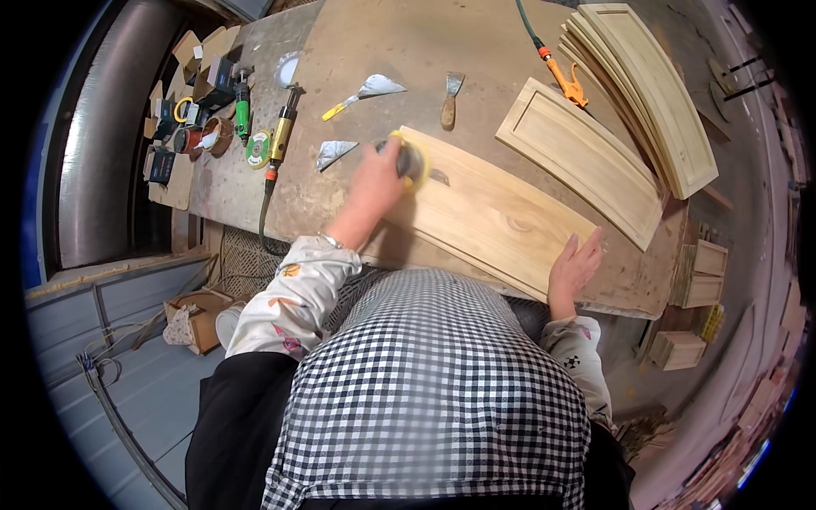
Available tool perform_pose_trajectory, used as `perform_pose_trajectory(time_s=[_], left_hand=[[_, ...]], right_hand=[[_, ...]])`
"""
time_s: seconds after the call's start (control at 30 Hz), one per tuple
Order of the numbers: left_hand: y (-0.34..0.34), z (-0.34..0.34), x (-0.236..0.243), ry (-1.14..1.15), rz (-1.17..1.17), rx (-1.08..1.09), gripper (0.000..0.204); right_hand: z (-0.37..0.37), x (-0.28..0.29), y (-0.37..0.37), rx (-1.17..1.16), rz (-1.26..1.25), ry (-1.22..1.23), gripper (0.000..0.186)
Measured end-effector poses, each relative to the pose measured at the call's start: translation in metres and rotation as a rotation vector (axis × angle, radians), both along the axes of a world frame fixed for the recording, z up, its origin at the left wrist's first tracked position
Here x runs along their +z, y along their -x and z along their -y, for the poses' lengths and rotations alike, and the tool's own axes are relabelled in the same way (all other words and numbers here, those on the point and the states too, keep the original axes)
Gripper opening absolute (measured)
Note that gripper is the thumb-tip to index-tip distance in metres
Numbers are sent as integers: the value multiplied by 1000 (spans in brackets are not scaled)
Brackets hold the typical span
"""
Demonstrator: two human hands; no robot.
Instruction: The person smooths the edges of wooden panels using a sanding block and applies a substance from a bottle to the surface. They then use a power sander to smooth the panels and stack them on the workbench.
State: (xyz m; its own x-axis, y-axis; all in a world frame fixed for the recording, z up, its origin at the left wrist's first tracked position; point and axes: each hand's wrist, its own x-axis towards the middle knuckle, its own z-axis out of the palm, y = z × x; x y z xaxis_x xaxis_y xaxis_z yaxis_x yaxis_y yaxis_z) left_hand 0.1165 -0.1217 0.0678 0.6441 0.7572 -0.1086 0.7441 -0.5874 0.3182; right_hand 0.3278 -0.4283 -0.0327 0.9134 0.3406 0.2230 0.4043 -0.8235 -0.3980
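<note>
My left hand [378,178] grips a round yellow-rimmed sanding pad [412,161], blurred by motion, on the left end of a pale wooden panel [489,217]. My right hand [575,268] holds that panel at its right end, fingers along the edge. Just left of the pad lies a triangular metal scraper blade [333,155]. Beyond the panel are a wood-handled scraper [450,102] and a yellow-handled scraper [365,95].
The worktable [357,34] carries yellow [280,136] and green [243,110] power tools, open boxes [166,153] and cans [212,136] at left, plus an orange air gun [565,81], another panel [578,161] and stacked panels [654,102] at right.
</note>
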Motion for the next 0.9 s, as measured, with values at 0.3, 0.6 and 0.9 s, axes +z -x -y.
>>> perform_pose_trajectory(time_s=[0.3, 0.6, 0.9], left_hand=[[-67, 69, 10, 165, 107, -291, 52], [-63, 26, 7, 4, 174, -104, 56], [-32, 41, -1, 73, 97, -40, 53]], right_hand=[[1, 3, 0, 22, 7, -7, 60], [1, 6, 1, 3, -32, 51, 59], [-3, 6, 2, 24, -24, 5, 58]])
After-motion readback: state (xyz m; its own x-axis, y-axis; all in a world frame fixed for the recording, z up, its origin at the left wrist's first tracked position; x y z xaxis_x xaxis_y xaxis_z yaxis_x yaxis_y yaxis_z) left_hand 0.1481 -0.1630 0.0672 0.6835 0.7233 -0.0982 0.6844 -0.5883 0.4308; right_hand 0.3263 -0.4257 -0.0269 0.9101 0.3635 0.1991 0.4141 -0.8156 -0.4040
